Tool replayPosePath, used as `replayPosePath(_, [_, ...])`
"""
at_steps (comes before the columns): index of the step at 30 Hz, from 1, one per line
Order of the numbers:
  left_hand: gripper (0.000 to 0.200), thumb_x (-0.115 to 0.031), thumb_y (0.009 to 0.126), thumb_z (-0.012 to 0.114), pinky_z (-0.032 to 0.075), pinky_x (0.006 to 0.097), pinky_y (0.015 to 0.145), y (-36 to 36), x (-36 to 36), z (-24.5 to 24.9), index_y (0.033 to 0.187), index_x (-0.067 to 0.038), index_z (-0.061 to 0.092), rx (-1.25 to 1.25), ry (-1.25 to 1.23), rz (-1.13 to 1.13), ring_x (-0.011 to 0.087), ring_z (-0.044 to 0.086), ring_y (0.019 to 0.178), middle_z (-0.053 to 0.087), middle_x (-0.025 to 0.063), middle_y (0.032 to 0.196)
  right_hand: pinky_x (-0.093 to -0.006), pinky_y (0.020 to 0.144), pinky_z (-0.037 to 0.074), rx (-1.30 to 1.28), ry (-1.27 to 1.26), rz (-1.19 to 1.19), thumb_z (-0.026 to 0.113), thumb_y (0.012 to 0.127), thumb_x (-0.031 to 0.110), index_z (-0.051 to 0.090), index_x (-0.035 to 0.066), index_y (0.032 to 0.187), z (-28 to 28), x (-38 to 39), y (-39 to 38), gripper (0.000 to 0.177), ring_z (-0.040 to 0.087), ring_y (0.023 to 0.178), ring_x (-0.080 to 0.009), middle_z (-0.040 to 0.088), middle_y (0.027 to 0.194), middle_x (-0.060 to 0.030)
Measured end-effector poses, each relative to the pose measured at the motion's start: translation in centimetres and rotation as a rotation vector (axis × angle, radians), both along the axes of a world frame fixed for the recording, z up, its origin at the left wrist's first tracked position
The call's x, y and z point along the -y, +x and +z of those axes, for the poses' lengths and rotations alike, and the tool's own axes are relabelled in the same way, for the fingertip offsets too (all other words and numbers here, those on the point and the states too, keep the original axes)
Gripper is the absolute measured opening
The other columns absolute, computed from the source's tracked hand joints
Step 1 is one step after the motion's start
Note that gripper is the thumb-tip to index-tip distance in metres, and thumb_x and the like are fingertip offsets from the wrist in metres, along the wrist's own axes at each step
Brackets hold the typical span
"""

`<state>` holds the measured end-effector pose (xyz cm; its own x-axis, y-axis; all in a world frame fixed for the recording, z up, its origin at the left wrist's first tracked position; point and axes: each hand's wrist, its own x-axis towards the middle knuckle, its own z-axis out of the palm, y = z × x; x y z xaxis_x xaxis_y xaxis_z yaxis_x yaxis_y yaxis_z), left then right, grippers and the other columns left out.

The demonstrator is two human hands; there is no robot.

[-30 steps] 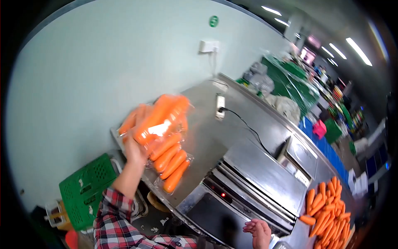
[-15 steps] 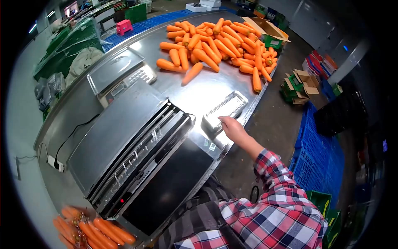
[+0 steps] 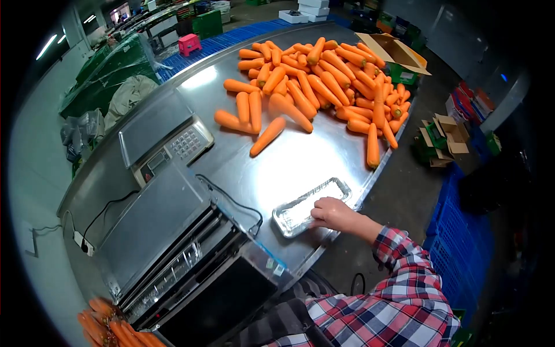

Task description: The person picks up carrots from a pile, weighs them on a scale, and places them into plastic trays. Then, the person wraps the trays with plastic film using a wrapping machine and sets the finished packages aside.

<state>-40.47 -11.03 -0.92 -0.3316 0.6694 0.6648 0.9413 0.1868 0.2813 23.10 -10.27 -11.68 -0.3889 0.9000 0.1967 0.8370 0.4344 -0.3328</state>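
On the steel table lies a shiny, clear-looking rectangular tray (image 3: pixel 287 224), just in front of a packing machine. My right hand (image 3: pixel 335 214) is at the tray's near right rim, its fingers curled in and closed on the edge; the fingertips are partly hidden. Beyond the tray spreads a large heap of orange carrots (image 3: pixel 332 81). One loose carrot (image 3: pixel 267 136) points toward the tray. My left hand is out of view.
The packing machine (image 3: pixel 159 225) stands at left, its black cable on the table. Behind it sits a digital scale (image 3: pixel 186 144). More carrots (image 3: pixel 98 324) in film lie lower left. A cardboard-topped crate (image 3: pixel 399 55) stands past the heap; blue pallets (image 3: pixel 457 231) are at right.
The view has shifted, so the table and heap appear lower and larger. The tray has come away from the machine's corner onto the open tabletop, with my right hand still at its edge.
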Motion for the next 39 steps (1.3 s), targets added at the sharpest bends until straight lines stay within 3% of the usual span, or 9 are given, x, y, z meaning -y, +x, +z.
replayPosePath(5, [0.023, -0.008, 0.088, 0.052, 0.048, 0.0317, 0.069, 19.2, -0.5, 4.9, 0.109, 0.001, 0.057, -0.151, -0.100, -0.686, 0.0194, 0.058, 0.076, 0.063, 0.0100, 0.088, -0.0338, 0.061, 0.045, -0.176, 0.301, 0.213, 0.065, 0.069, 0.014, 0.057, 0.008, 0.085, 4.5, -6.2, -4.8, 0.018, 0.055, 0.072, -0.0230, 0.049, 0.073, -0.0065])
replayPosePath(7, [0.033, -0.017, 0.085, 0.056, 0.032, 0.0528, 0.101, 27.7, -3.0, 5.2, 0.115, -0.001, 0.053, -0.389, -0.362, -0.869, 0.0292, 0.049, 0.113, 0.053, 0.0170, 0.117, -0.0341, 0.062, 0.045, -0.315, 0.374, 0.412, 0.062, 0.070, 0.013, 0.058, 0.008, 0.089, 6.0, -8.5, -8.3, 0.020, 0.054, 0.073, -0.0227, 0.050, 0.076, -0.0064])
replayPosePath(8, [0.032, -0.010, 0.081, 0.057, 0.026, 0.0556, 0.103, 31.6, -4.7, 6.2, 0.112, -0.003, 0.055, -0.548, -0.442, -0.930, 0.0280, 0.059, 0.099, 0.057, 0.0145, 0.111, -0.0343, 0.063, 0.045, -0.332, 0.394, 0.487, 0.061, 0.072, 0.013, 0.058, 0.008, 0.090, 6.6, -9.4, -9.8, 0.018, 0.053, 0.073, -0.0229, 0.051, 0.078, -0.0065])
replayPosePath(14, [0.020, 0.002, 0.077, 0.055, 0.030, 0.0494, 0.103, 25.8, -10.7, 1.9, 0.094, -0.008, 0.061, -0.304, -0.354, -0.706, 0.0243, 0.060, 0.093, 0.062, 0.0086, 0.090, -0.0388, 0.070, 0.044, -0.660, 0.564, 0.359, 0.063, 0.077, 0.017, 0.057, 0.006, 0.090, 3.6, -18.0, -8.0, 0.017, 0.055, 0.076, -0.0267, 0.055, 0.080, -0.0092])
replayPosePath(18, [0.024, -0.002, 0.079, 0.058, 0.029, 0.0470, 0.104, 16.2, -9.3, -1.5, 0.102, -0.005, 0.061, -0.106, -0.518, -0.535, 0.0300, 0.054, 0.110, 0.062, 0.0113, 0.106, -0.0342, 0.072, 0.049, -0.660, -0.105, -0.468, 0.056, 0.087, 0.019, 0.055, 0.001, 0.098, -3.9, -26.4, 2.4, 0.022, 0.062, 0.081, -0.0290, 0.063, 0.086, -0.0166])
replayPosePath(20, [0.024, -0.004, 0.079, 0.059, 0.028, 0.0449, 0.105, 15.4, -8.0, -1.9, 0.103, -0.005, 0.061, 0.038, -0.640, -0.476, 0.0319, 0.047, 0.119, 0.059, 0.0127, 0.114, -0.0401, 0.074, 0.048, -0.462, 0.006, -0.578, 0.055, 0.088, 0.028, 0.051, 0.000, 0.109, -5.2, -29.6, 4.4, 0.036, 0.062, 0.084, -0.0348, 0.062, 0.088, -0.0208])
replayPosePath(26, [0.029, -0.009, 0.079, 0.058, 0.027, 0.0414, 0.105, 15.1, -8.0, -1.3, 0.108, -0.002, 0.060, 0.249, -0.769, -0.400, 0.0314, 0.040, 0.126, 0.054, 0.0141, 0.124, -0.0401, 0.075, 0.048, -0.039, -0.160, -0.642, 0.058, 0.084, 0.036, 0.032, -0.001, 0.133, -6.3, -35.5, 1.6, 0.067, 0.062, 0.084, -0.0352, 0.062, 0.089, -0.0226])
replayPosePath(34, [0.029, -0.005, 0.080, 0.056, 0.025, 0.0433, 0.107, 14.5, -9.3, -1.6, 0.109, -0.001, 0.059, 0.258, -0.551, -0.307, 0.0324, 0.046, 0.120, 0.054, 0.0140, 0.124, -0.0297, 0.078, 0.047, -1.201, -0.387, -0.189, 0.060, 0.082, 0.013, 0.029, 0.004, 0.138, -4.4, -31.0, 4.1, 0.065, 0.057, 0.097, -0.0168, 0.055, 0.109, -0.0098])
replayPosePath(39, [0.035, -0.007, 0.076, 0.061, 0.038, 0.0413, 0.098, 22.2, -12.8, 4.3, 0.110, -0.001, 0.057, 0.099, -0.334, -0.639, 0.0341, 0.050, 0.115, 0.055, 0.0184, 0.120, -0.0300, 0.092, 0.044, -0.901, -0.388, 0.025, 0.064, 0.077, 0.003, 0.037, 0.007, 0.134, 4.2, -25.4, -1.4, 0.063, 0.053, 0.108, -0.0186, 0.052, 0.118, -0.0099])
